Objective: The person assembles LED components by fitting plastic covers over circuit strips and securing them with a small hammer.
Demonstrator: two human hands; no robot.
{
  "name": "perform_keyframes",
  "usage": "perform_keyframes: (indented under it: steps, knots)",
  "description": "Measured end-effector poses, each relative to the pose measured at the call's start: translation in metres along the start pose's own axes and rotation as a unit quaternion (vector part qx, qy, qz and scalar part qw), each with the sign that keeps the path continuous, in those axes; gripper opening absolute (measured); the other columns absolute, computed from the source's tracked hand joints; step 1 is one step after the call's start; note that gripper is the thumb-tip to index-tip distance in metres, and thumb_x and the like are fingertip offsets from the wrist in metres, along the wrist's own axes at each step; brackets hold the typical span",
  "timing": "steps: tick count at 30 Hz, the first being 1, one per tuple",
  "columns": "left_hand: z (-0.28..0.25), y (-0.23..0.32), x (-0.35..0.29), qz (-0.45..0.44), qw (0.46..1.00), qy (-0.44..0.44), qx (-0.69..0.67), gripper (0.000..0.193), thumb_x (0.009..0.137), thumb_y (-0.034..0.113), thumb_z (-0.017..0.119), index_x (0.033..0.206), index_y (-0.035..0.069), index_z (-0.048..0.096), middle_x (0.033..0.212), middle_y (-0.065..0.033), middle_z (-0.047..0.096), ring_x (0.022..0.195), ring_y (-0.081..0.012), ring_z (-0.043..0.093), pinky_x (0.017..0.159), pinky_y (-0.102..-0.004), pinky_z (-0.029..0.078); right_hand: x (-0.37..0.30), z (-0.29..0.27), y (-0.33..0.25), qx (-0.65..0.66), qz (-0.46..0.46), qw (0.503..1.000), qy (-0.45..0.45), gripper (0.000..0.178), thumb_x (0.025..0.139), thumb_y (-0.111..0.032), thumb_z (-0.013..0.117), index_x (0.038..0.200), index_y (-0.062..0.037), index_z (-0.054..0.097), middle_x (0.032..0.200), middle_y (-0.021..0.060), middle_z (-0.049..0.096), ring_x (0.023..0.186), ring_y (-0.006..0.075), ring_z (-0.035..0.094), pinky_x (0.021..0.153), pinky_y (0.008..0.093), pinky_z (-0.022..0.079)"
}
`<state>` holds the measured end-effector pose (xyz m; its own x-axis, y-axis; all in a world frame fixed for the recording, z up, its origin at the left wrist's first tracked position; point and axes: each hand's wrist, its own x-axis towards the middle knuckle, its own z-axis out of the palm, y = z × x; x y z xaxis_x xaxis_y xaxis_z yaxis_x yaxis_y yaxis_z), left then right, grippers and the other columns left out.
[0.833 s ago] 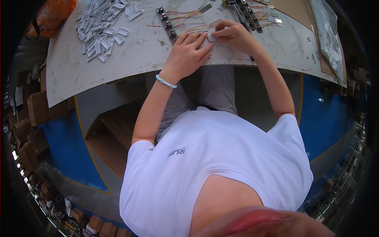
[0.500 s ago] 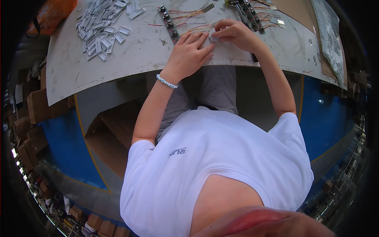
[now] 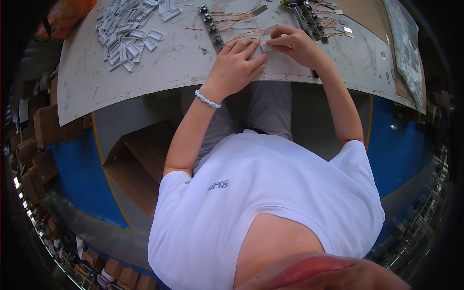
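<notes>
A small white piece [image 3: 266, 44], upper centre, sits pinched at the right hand's [image 3: 300, 50] fingertips; the left hand's [image 3: 232, 68] grip, I cannot tell.

An orange bag [image 3: 67, 17] with a dark strap sits at the upper left of the table [image 3: 154, 79]; at the right, grey plastic wrapping [image 3: 405, 46] lies over brown cardboard [image 3: 360, 14]. Below the table's edge, a brown carton [image 3: 137, 157] shows; blue floor [image 3: 82, 179] bordered by yellow lines [image 3: 98, 145] spreads on both sides; brown boxes [image 3: 48, 126] stack at far left.
</notes>
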<state>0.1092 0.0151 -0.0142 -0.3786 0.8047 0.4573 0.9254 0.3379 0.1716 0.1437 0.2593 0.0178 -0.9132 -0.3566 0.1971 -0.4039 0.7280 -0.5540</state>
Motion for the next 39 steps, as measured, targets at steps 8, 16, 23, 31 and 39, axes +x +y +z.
perform_keyframes:
  steps: [8, 16, 23, 31, 39]
  knots:
    - [0.0, 0.0, -0.001, 0.0, 1.0, 0.012, -0.007, 0.026, 0.094, 0.032, 0.065, 0.116, 0.02, 0.071, 0.134, -0.0092, 0.063, 0.128, -0.0254, 0.053, 0.109, -0.0423, 0.041, -0.006, 0.007, -0.005, -0.167, -0.119, 0.978, 0.042, 0.025, 0.081, -0.01, 0.074, 0.106, -0.0088, 0.069, 0.102, 0.0049, 0.063, 0.096, 0.0237, 0.063, 0.079, 0.0353, 0.056]
    - [0.001, -0.001, 0.0, 0.0, 1.0, 0.015, -0.007, 0.025, 0.093, 0.03, 0.066, 0.115, 0.02, 0.072, 0.133, -0.009, 0.063, 0.127, -0.0251, 0.054, 0.108, -0.0416, 0.042, -0.008, 0.006, 0.003, -0.126, -0.151, 0.979, 0.047, 0.029, 0.083, -0.007, 0.074, 0.111, -0.0083, 0.07, 0.101, 0.0075, 0.062, 0.092, 0.0248, 0.062, 0.075, 0.0359, 0.055]
    - [0.001, 0.0, 0.0, 0.001, 1.0, 0.012, -0.003, 0.026, 0.094, 0.03, 0.065, 0.116, 0.02, 0.072, 0.134, -0.0086, 0.063, 0.127, -0.0249, 0.054, 0.108, -0.0413, 0.042, -0.004, 0.002, 0.009, -0.068, -0.091, 0.993, 0.024, 0.022, 0.084, -0.006, 0.073, 0.106, -0.0093, 0.075, 0.102, 0.0065, 0.063, 0.095, 0.0246, 0.063, 0.082, 0.0358, 0.054]
    - [0.0, 0.0, 0.0, -0.002, 1.0, 0.013, 0.0, 0.026, 0.094, 0.031, 0.065, 0.117, 0.02, 0.072, 0.134, -0.0083, 0.063, 0.127, -0.0243, 0.054, 0.109, -0.0411, 0.041, -0.001, 0.003, 0.01, -0.051, -0.067, 0.996, 0.006, 0.023, 0.084, -0.006, 0.073, 0.106, -0.0099, 0.076, 0.103, 0.0062, 0.064, 0.098, 0.0256, 0.062, 0.085, 0.0369, 0.053]
    - [0.0, 0.001, 0.0, -0.001, 1.0, 0.013, -0.001, 0.026, 0.094, 0.031, 0.065, 0.117, 0.021, 0.072, 0.134, -0.0081, 0.063, 0.127, -0.0247, 0.054, 0.108, -0.0408, 0.041, 0.002, 0.0, 0.002, -0.021, -0.013, 1.0, -0.015, 0.023, 0.083, -0.007, 0.073, 0.106, -0.006, 0.076, 0.104, 0.0081, 0.065, 0.102, 0.027, 0.061, 0.089, 0.037, 0.051]
